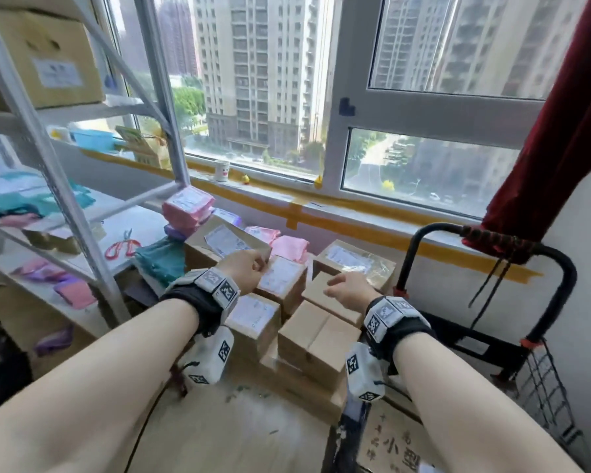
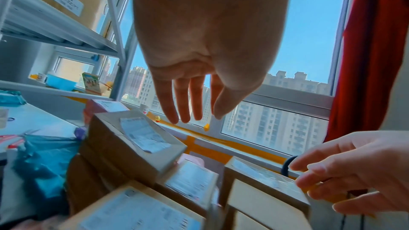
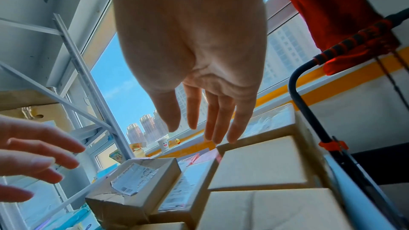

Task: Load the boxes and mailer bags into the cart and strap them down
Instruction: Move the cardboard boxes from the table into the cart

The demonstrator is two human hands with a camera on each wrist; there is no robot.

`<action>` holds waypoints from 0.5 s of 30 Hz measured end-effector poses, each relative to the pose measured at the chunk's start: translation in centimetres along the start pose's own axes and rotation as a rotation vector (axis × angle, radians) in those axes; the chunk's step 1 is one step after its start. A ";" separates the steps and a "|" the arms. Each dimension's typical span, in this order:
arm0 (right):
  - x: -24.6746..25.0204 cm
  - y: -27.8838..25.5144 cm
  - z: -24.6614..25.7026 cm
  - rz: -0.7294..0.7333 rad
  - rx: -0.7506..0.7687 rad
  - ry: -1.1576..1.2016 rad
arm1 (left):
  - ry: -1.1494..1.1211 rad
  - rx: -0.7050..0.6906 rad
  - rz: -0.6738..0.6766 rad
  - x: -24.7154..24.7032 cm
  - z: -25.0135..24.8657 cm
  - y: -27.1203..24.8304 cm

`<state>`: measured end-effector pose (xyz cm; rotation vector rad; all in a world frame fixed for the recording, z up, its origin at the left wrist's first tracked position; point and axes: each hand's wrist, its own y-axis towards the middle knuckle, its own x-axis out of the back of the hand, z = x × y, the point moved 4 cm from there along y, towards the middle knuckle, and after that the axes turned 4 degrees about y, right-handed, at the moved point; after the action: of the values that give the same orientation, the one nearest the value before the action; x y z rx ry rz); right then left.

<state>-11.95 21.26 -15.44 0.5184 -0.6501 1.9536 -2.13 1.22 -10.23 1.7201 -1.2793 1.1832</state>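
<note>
Both hands, the left hand (image 1: pixel 244 269) and right hand (image 1: pixel 350 290), hover spread and empty over the stacked boxes (image 1: pixel 316 331) at frame centre, while the cart (image 1: pixel 539 336) stands at lower right, nearer the right hand.

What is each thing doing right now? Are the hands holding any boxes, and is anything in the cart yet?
Left hand: open, fingers straight, over the boxes, holding nothing.
Right hand: open, fingers relaxed, holding nothing.
Cardboard boxes: closed, stacked on the floor under the window.
Pink mailer bags: sealed, lying on the pile.
Cart: standing right of the pile; no boxes seen in it.
Scissors: lying on the shelf.
</note>
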 end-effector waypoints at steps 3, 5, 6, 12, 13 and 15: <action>-3.1 2.2 3.2 -0.020 -0.039 0.061 | 0.015 0.065 0.030 2.2 6.0 2.0; -5.1 3.3 4.8 -0.028 -0.070 0.105 | 0.025 0.087 0.024 3.4 9.5 3.2; -6.3 4.0 5.5 -0.015 -0.088 0.117 | 0.023 0.094 0.012 3.9 11.0 3.8; -11.6 8.3 8.4 0.031 -0.162 0.190 | -0.078 0.180 0.024 4.3 18.1 7.9; -12.2 9.1 8.7 0.030 -0.170 0.185 | -0.109 0.196 0.019 4.0 19.1 8.9; -13.1 10.6 9.1 0.027 -0.155 0.211 | -0.191 0.238 -0.002 3.2 20.7 10.7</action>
<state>-15.05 2.66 -18.76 0.2055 -0.6694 1.9322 -6.49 -21.48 -14.64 2.0484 -1.2876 1.2342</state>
